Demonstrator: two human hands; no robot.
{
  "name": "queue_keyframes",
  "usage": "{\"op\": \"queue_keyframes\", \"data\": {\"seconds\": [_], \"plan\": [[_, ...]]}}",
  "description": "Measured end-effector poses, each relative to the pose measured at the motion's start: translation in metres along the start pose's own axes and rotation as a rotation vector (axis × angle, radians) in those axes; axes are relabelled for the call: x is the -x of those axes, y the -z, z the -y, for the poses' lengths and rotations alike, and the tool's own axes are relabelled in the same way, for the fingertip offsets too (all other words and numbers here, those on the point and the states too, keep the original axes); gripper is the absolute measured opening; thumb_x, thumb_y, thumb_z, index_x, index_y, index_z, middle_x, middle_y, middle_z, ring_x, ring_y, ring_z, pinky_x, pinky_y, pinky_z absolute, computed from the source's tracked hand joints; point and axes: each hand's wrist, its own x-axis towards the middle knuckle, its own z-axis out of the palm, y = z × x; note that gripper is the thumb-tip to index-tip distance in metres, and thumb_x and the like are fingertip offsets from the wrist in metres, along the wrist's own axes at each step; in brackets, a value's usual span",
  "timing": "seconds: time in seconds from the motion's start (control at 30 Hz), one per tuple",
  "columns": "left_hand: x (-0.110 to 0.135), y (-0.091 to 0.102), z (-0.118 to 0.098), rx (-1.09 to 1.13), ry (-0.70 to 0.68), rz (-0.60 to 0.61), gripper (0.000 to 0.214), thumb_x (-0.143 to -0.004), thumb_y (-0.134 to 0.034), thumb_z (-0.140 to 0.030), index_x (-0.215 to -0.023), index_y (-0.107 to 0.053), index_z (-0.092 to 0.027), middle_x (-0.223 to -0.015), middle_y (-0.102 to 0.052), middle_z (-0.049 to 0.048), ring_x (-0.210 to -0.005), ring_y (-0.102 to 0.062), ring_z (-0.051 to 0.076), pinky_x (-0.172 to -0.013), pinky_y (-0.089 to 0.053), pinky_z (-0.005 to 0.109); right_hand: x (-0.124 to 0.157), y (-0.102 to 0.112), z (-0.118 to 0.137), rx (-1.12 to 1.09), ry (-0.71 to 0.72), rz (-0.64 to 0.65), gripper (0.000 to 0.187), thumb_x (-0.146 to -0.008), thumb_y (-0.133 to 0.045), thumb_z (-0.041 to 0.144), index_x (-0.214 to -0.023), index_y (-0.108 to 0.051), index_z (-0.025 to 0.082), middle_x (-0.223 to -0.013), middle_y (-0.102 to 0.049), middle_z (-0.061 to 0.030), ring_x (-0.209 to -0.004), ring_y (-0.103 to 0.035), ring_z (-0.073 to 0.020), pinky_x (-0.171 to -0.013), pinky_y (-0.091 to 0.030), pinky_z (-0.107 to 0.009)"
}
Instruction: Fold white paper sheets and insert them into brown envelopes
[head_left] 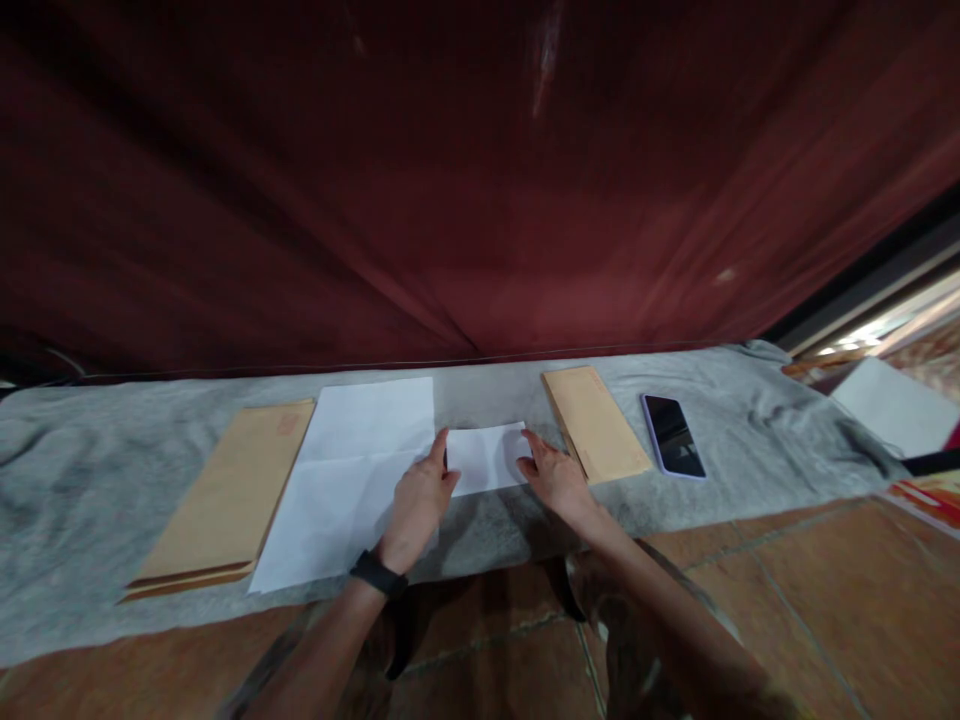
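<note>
A small folded sheet of white paper [486,460] lies on the grey cloth between my two hands, a faint crease down its middle. At its left end is my left hand [421,492], index finger along the edge and thumb below, gripping it. My right hand [553,474] grips the opposite end the same way, with the index finger at the upper corner. The remaining fingers of both hands are curled and partly hidden. A black band sits on my left wrist. Under and beside my left hand lie larger white sheets [352,490] with a fold line across them.
Brown envelopes [225,490] are stacked at the left, and more brown envelopes [596,420] lie right of my right hand. Beyond these is a phone [675,437] in a purple case. The grey cloth [480,390] meets a dark red curtain [480,200] behind. Tiled floor [825,590] shows in front.
</note>
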Motion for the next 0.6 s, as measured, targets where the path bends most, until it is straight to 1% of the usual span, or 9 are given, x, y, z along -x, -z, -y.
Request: {"op": "queue_keyframes", "data": {"seconds": [0.1, 0.17, 0.2, 0.27, 0.33, 0.43, 0.5, 0.6], "plan": [[0.005, -0.002, -0.003, -0.105, 0.018, -0.016, 0.065, -0.093, -0.055, -0.024, -0.155, -0.034, -0.017, -0.099, -0.075, 0.0124, -0.089, -0.071, 0.027, -0.077, -0.050, 0.035, 0.001, -0.001, -0.001, -0.007, 0.014, -0.005, 0.051, -0.100, -0.049, 0.032, -0.149, -0.043, 0.022, -0.132, -0.067, -0.0131, -0.110, -0.070, -0.0273, -0.090, -0.050, -0.035], [0.009, -0.006, -0.004, -0.158, -0.019, -0.063, 0.057, -0.095, -0.051, -0.023, -0.150, -0.043, -0.017, -0.108, -0.073, 0.0154, -0.093, -0.071, 0.028, -0.080, -0.052, 0.038, 0.001, -0.002, -0.001, -0.007, 0.012, -0.006, 0.051, -0.099, -0.050, 0.032, -0.149, -0.043, 0.023, -0.133, -0.067, -0.0128, -0.111, -0.069, -0.0272, -0.090, -0.050, -0.035], [0.011, -0.008, -0.005, -0.178, -0.063, -0.101, 0.051, -0.095, -0.049, -0.021, -0.146, -0.048, -0.017, -0.112, -0.072, 0.0162, -0.097, -0.070, 0.029, -0.083, -0.053, 0.039, 0.001, -0.002, -0.001, -0.006, 0.012, -0.005, 0.051, -0.099, -0.050, 0.032, -0.149, -0.043, 0.023, -0.133, -0.067, -0.0127, -0.111, -0.069, -0.0273, -0.089, -0.050, -0.035], [0.015, -0.014, -0.007, -0.203, -0.194, -0.176, 0.043, -0.095, -0.045, -0.016, -0.135, -0.058, -0.017, -0.119, -0.069, 0.0162, -0.105, -0.067, 0.029, -0.091, -0.053, 0.042, 0.001, -0.002, -0.001, 0.001, 0.015, -0.002, 0.050, -0.099, -0.050, 0.031, -0.148, -0.044, 0.023, -0.134, -0.066, -0.0125, -0.110, -0.069, -0.0274, -0.088, -0.050, -0.034], [0.019, -0.022, -0.010, -0.195, -0.338, -0.225, 0.039, -0.095, -0.043, -0.013, -0.129, -0.061, -0.016, -0.125, -0.066, 0.0157, -0.115, -0.064, 0.029, -0.100, -0.050, 0.043, 0.001, -0.001, 0.000, 0.009, 0.024, -0.002, 0.049, -0.100, -0.049, 0.031, -0.148, -0.046, 0.022, -0.135, -0.066, -0.0122, -0.110, -0.070, -0.0274, -0.088, -0.051, -0.034], [0.024, -0.040, -0.014, -0.134, -0.501, -0.263, 0.041, -0.098, -0.040, -0.018, -0.137, -0.055, -0.013, -0.144, -0.056, 0.0166, -0.134, -0.053, 0.028, -0.110, -0.046, 0.045, 0.003, 0.001, 0.001, 0.021, 0.037, -0.011, 0.047, -0.100, -0.048, 0.032, -0.146, -0.047, 0.023, -0.133, -0.067, -0.0112, -0.108, -0.070, -0.0260, -0.087, -0.051, -0.033], [0.028, -0.054, -0.015, -0.131, -0.543, -0.289, 0.046, -0.101, -0.041, -0.026, -0.144, -0.048, -0.012, -0.154, -0.046, 0.0177, -0.145, -0.041, 0.030, -0.114, -0.042, 0.049, 0.004, 0.001, 0.001, 0.036, 0.039, -0.023, 0.046, -0.101, -0.048, 0.032, -0.146, -0.049, 0.023, -0.130, -0.068, -0.0109, -0.106, -0.070, -0.0252, -0.088, -0.051, -0.034], [0.032, -0.070, -0.015, -0.198, -0.556, -0.309, 0.058, -0.099, -0.048, -0.038, -0.151, -0.039, -0.012, -0.160, -0.038, 0.0180, -0.151, -0.029, 0.032, -0.119, -0.035, 0.054, 0.006, -0.001, 0.002, 0.063, 0.049, -0.080, 0.044, -0.100, -0.047, 0.030, -0.143, -0.052, 0.018, -0.128, -0.068, -0.0136, -0.111, -0.067, -0.0270, -0.093, -0.051, -0.037]]}}
